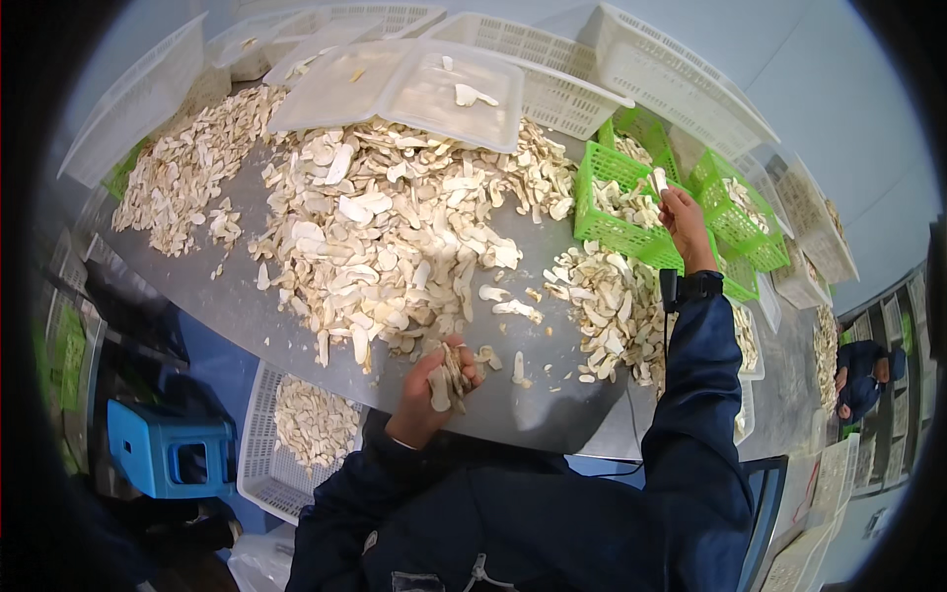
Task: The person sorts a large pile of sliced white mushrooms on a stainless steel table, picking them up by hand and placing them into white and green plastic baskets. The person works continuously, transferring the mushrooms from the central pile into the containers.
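Observation:
Several dried mushroom slices (447, 383) are gripped in my left hand (427, 396), just over the near edge of the metal table (281, 354). My right hand (685, 222) reaches out to the right and pinches one pale mushroom slice (658, 180) above a green plastic basket (592, 216). More slices lie inside that basket. Between the hands and beyond them spreads a large heap of mushroom slices (392, 229). A smaller heap (618, 311) lies below the green basket, left of my right forearm.
Translucent plastic trays (455, 100) overlap the far side of the large heap. White perforated crates (540, 81) line the back. Further green baskets (762, 248) stand to the right. Below the table are a crate of slices (255, 451) and a blue stool (170, 451). Another person (862, 381) is far right.

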Tool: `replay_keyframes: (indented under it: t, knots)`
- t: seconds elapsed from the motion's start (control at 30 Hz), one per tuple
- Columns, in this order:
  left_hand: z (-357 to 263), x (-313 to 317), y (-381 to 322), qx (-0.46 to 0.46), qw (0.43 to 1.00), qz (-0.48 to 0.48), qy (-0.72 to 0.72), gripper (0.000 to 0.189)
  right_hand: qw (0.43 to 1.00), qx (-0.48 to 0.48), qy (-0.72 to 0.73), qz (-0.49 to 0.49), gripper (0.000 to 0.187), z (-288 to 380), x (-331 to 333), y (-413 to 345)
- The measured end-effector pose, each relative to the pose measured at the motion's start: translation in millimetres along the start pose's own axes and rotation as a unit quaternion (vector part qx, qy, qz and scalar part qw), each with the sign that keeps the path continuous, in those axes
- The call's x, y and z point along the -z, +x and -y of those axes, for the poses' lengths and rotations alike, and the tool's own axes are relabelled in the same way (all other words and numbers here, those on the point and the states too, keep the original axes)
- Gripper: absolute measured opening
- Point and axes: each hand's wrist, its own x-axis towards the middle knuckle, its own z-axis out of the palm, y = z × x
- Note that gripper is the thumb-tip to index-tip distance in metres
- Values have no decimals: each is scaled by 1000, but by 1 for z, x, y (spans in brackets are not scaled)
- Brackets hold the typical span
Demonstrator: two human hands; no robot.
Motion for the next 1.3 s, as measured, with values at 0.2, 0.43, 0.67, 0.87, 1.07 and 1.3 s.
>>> replay_keyframes:
  t: [0.2,0.43,0.67,0.87,1.07,1.3]
  knots:
    - [-1,0,-1,-2,1000,17,7,33,999,-18,-12,-29,26,-5,-21,0]
    - [0,4,-1,-2,1000,24,-2,32,910,108,-286,279,19,-20,-140,-39]
    - [-1,0,1,6,1000,27,10,32,831,244,-438,239,31,-92,-229,-47]
    - [-3,2,-4,7,1000,13,-16,33,825,216,-441,280,42,-92,-217,-64]
    - [4,12,0,-9,999,37,-12,33,871,14,-339,355,19,-63,-168,-97]
    - [-1,10,0,4,999,41,4,33,887,8,-284,365,20,-66,-148,-104]
